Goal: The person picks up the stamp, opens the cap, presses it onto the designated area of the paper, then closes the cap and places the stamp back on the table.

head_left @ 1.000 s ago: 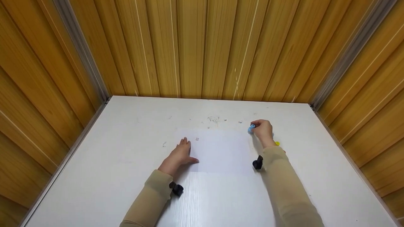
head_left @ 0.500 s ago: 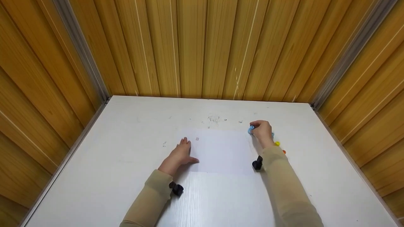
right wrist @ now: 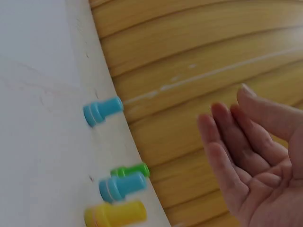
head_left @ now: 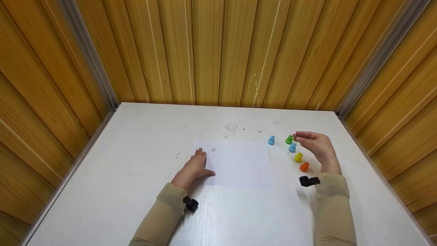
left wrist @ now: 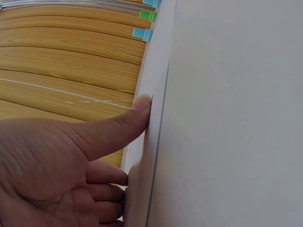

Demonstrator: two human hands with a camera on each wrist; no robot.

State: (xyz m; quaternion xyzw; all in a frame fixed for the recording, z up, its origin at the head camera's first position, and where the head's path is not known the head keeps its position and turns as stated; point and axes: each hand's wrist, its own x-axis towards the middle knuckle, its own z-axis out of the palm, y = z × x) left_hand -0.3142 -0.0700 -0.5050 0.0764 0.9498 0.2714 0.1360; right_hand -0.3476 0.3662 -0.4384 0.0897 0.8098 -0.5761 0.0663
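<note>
A sheet of white paper (head_left: 242, 164) lies on the white table, a small faint mark near its upper left. My left hand (head_left: 195, 167) rests on the paper's left side with its thumb spread. My right hand (head_left: 317, 145) is raised at the right with nothing in it, fingers loosely bent. Beside it stand small toy stamps: a green stamp (head_left: 289, 139), a blue stamp (head_left: 292, 147), a yellow stamp (head_left: 298, 157) and an orange stamp (head_left: 304, 166). Another blue stamp (head_left: 271, 140) stands apart, near the paper's upper right corner; it also shows in the right wrist view.
Dark smudges (head_left: 231, 129) mark the table behind the paper. Wood-look panels (head_left: 205, 51) rise at the table's back and both sides. Black wrist cameras (head_left: 309, 181) sit on both sleeves.
My right hand has let go of the blue stamp near the paper's corner and moved right. The other stamps have come into full view. The left hand stays where it was.
</note>
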